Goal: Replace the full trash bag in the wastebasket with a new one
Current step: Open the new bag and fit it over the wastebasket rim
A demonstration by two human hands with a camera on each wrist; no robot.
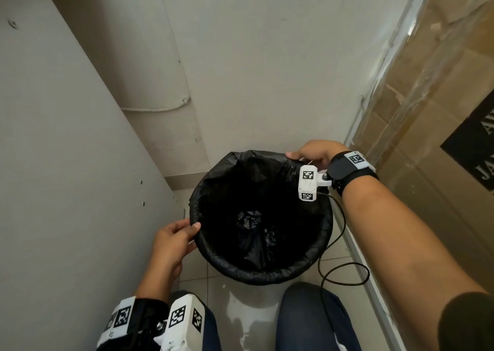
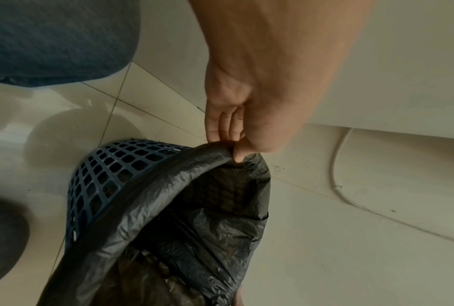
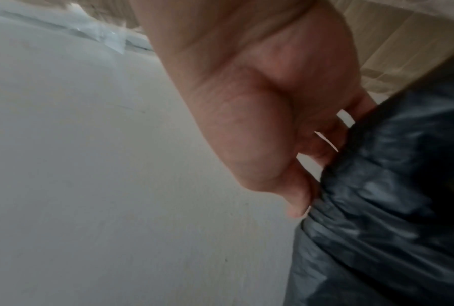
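Head view: bag edge held at both sides

Both grips pinch the black bag [image 1: 267, 243] lining the basket [image 2: 94, 186] on the floor: left hand [image 1: 173, 239] at the near-left rim, right hand [image 1: 315, 152] at the far-right rim.

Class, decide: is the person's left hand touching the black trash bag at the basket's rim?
Touching. The left wrist view shows the left hand pinching the trash bag edge between thumb and fingertips over the wastebasket rim.

black trash bag [image 1: 267, 246], blue lattice wastebasket [image 2: 100, 182], pale floor tiles [image 2: 351, 258], blue jeans [image 1: 315, 321]
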